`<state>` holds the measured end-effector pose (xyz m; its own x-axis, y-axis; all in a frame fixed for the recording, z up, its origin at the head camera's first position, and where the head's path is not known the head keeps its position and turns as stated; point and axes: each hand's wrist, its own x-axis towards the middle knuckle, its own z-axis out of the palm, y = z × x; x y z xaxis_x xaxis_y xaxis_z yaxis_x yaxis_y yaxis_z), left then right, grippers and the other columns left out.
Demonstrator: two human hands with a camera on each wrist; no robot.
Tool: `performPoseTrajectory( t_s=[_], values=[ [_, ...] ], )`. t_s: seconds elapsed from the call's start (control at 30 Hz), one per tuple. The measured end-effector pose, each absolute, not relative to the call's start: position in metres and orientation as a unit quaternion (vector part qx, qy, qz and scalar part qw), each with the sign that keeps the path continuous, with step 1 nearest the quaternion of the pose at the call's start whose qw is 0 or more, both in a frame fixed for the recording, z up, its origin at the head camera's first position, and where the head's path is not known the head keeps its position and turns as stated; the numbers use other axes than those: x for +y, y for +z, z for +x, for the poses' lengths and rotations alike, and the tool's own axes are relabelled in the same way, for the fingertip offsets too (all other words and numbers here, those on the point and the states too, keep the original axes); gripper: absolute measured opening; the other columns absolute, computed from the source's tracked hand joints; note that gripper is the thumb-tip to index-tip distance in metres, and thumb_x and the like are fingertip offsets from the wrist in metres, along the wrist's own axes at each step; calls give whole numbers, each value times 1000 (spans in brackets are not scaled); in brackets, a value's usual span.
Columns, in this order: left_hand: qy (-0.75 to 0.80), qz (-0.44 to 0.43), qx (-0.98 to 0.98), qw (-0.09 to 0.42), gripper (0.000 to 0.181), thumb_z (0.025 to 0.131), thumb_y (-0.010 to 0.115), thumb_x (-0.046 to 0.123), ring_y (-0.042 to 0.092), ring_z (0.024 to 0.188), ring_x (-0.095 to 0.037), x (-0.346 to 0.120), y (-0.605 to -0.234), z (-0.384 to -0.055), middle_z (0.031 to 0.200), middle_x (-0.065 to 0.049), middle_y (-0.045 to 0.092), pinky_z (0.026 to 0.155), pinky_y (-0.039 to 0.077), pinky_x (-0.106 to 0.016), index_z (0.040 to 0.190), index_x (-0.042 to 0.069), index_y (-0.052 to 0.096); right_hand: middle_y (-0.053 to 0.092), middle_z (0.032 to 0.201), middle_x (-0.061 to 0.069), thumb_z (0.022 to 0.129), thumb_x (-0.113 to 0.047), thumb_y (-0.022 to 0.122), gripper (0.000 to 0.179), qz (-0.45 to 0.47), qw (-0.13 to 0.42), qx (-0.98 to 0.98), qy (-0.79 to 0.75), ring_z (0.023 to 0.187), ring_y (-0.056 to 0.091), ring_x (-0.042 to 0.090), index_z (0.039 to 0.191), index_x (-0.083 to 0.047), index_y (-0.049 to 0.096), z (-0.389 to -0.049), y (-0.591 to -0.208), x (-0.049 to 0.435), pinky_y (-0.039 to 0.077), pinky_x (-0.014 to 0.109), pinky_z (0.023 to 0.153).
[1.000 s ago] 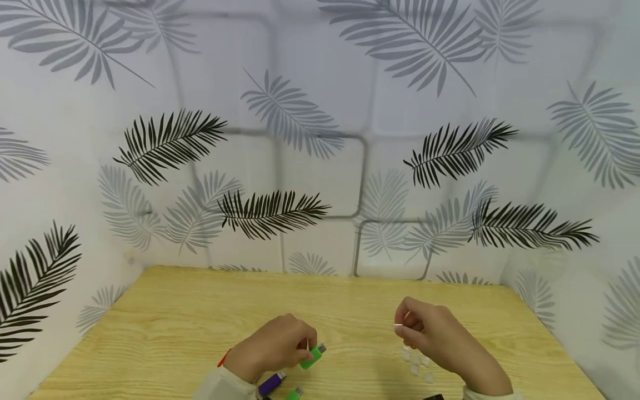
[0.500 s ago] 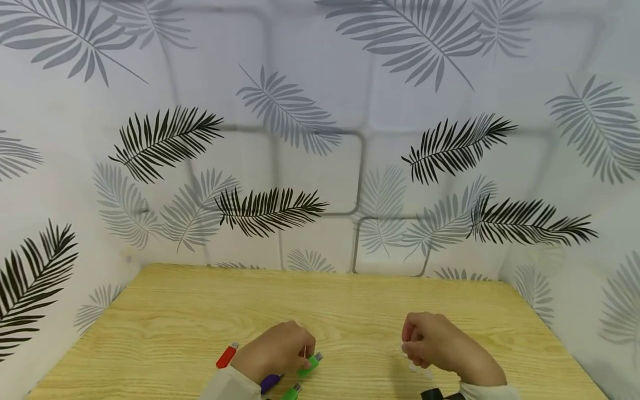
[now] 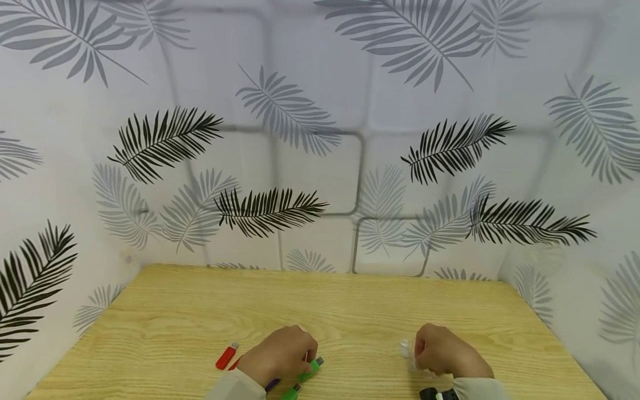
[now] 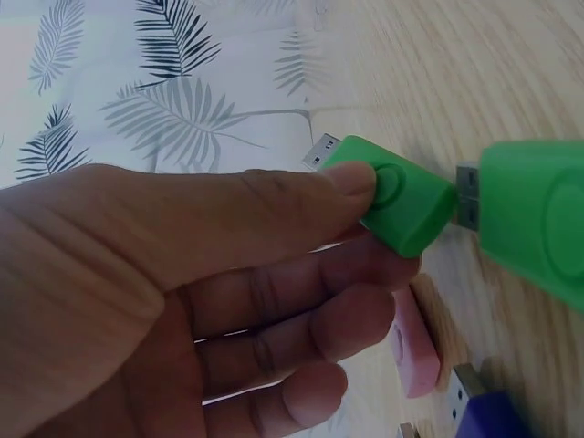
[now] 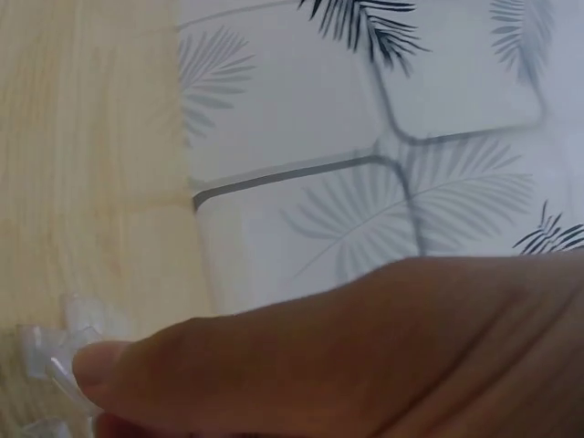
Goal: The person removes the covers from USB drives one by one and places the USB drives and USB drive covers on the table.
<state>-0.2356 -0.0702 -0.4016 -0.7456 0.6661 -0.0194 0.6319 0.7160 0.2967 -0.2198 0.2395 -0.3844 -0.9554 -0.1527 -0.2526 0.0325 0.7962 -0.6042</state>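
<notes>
My left hand pinches a green USB flash drive between thumb and fingers, its metal plug pointing away from the palm. A second green USB flash drive lies beside it on the wooden table. Partly behind the left hand are a purple USB flash drive and a red one. On the right, my right hand is low over small clear plastic caps. At its thumb tip the right wrist view shows a clear cap being pinched; the other fingertips are mostly hidden.
Another red USB flash drive lies left of the left hand. The wooden table runs back to a wall with a leaf pattern. Black gear sits at the right wrist.
My right hand has come down toward the table and shifted a little right at the clear caps. The left hand still holds the green drive, slightly lower.
</notes>
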Motion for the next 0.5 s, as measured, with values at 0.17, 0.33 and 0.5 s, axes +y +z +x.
performPoseTrajectory(
  t_s=[0.17, 0.33, 0.5],
  values=[
    [143, 345, 925, 64, 9, 79, 78, 12, 54, 64, -1, -72, -404, -237, 74, 11, 62, 60, 46, -19, 78, 15, 70, 53, 54, 5, 74, 13, 65, 18, -11, 157, 941, -299, 44, 35, 11, 68, -2, 59, -223, -393, 238, 33, 22, 45],
    [146, 335, 928, 67, 10, 79, 79, 14, 53, 65, -2, -74, -407, -239, 75, 10, 62, 61, 46, -19, 79, 15, 69, 55, 55, 8, 74, 11, 70, 19, 0, 162, 939, -305, 44, 39, 12, 72, -2, 57, -222, -396, 235, 37, 22, 46],
    [149, 329, 930, 68, 13, 79, 80, 15, 53, 66, -3, -77, -408, -239, 77, 10, 62, 62, 46, -21, 77, 16, 67, 56, 53, 7, 73, 10, 72, 20, -7, 160, 942, -295, 44, 39, 11, 70, -3, 57, -222, -396, 233, 37, 22, 46]
  ],
)
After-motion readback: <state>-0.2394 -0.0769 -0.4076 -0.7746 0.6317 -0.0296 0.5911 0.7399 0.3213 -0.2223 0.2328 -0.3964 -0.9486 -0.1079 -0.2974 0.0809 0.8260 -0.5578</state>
